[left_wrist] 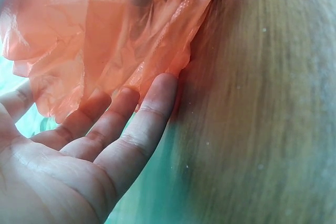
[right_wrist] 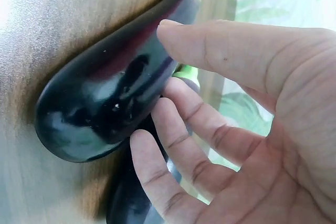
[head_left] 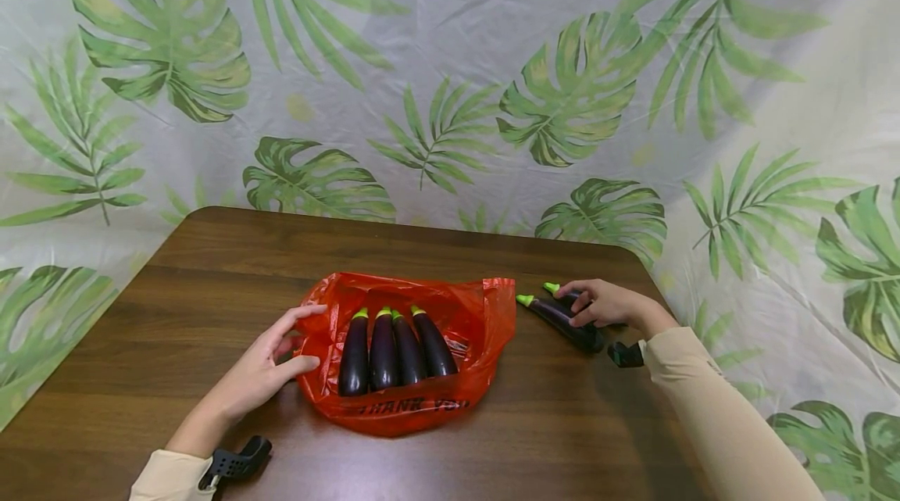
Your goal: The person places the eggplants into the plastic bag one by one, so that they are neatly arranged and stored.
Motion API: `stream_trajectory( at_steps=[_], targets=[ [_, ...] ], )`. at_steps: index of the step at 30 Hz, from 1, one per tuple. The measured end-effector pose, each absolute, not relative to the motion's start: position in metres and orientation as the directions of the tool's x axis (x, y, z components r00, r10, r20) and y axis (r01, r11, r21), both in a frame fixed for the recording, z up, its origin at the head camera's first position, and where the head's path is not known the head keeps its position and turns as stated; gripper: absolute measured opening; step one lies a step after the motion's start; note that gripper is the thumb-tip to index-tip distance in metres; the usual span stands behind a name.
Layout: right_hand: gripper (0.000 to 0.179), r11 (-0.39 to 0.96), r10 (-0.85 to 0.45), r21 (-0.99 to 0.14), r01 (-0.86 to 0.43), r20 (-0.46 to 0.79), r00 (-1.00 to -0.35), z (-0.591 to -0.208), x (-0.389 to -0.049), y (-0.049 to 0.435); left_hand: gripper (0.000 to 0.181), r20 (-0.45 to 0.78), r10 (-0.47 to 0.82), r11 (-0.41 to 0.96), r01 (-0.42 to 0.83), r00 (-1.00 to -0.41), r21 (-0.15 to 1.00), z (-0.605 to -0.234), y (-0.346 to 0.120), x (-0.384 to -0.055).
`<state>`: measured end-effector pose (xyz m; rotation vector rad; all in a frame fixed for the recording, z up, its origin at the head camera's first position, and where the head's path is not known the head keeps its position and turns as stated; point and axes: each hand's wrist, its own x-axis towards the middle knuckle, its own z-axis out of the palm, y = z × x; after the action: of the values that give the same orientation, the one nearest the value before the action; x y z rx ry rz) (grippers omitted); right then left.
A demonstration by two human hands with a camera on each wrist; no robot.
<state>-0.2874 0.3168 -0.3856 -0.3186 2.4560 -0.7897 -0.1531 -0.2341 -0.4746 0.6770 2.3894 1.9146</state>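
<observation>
A red plastic bag (head_left: 394, 424) lies with its mouth spread, and several dark eggplants (head_left: 384, 352) with green caps sit side by side in it. At its left side is my left hand (head_left: 270, 360); in the left wrist view its fingers (left_wrist: 144, 121) are extended against the thin red film. To the right of the bag two more eggplants rest on the table, the nearer eggplant (right_wrist: 105, 85) overlapping the other eggplant (right_wrist: 128, 192). My right hand (head_left: 598, 304) is over this pair, thumb at the nearer one's neck and fingertips along its side, loosely bent rather than wrapped round it.
Everything lies on a brown wood-grain table (head_left: 281, 251) with a rounded far edge. Behind it and on the right hangs a pale sheet (head_left: 450, 94) printed with green leaves. A dark device (head_left: 235, 462) is strapped to each wrist.
</observation>
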Motion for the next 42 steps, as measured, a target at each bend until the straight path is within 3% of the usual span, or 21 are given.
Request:
stream_trajectory(
  at_steps=[19, 30, 42],
  targets=[
    [0.058, 0.702, -0.424, -0.712, 0.022, -0.443, -0.79, -0.397, -0.282, 0.311, 0.062, 0.252, 0.326, 0.171, 0.319, -0.911, 0.932, -0.475, -0.235, -0.153],
    [0.06, 0.712, -0.438, -0.702, 0.018, -0.464, -0.77, -0.407, -0.275, 0.311, 0.062, 0.251, 0.327, 0.171, 0.318, -0.911, 0.933, -0.476, -0.235, -0.153],
    [0.064, 0.659, -0.395, -0.75, 0.046, -0.398, -0.828, -0.411, -0.262, 0.312, 0.061, 0.254, 0.331, 0.164, 0.32, -0.909, 0.933, -0.476, -0.234, -0.154]
  ],
)
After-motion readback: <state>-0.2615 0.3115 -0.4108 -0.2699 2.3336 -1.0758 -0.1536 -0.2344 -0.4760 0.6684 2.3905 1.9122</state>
